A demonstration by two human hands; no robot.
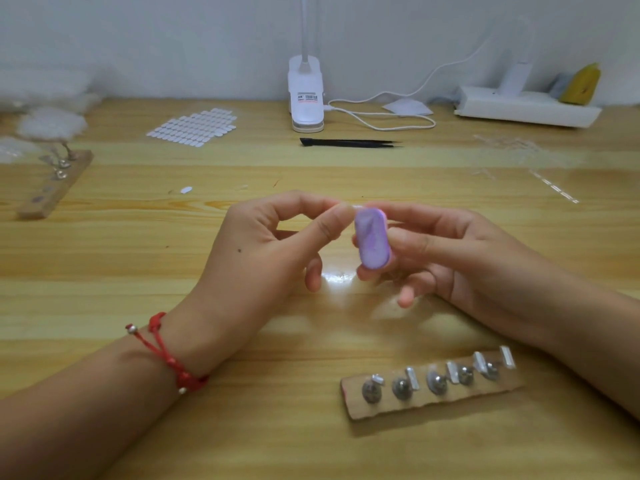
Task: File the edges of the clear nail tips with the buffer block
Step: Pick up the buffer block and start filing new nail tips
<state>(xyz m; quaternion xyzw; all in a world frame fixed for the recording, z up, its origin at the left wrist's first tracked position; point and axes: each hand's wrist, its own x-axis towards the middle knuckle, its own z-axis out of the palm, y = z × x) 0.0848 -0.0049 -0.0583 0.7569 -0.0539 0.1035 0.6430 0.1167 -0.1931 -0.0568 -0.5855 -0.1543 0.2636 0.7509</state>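
Above the middle of the wooden table (104,278), my right hand (446,258) grips a small purple buffer block (372,239), held upright with its broad face toward me. My left hand (273,244) pinches a clear nail tip (356,205) between thumb and forefinger, right at the block's top edge. The tip is tiny and mostly hidden by my fingertips. A red cord bracelet (166,351) sits on my left wrist.
A cardboard strip (429,384) with metal nail stands lies near the front right. Another strip (55,183) lies far left. Behind are a sheet of adhesive tabs (194,128), black tweezers (349,143), a clip lamp (306,95) with cable, a white power strip (526,107) and clear nail tips (509,147).
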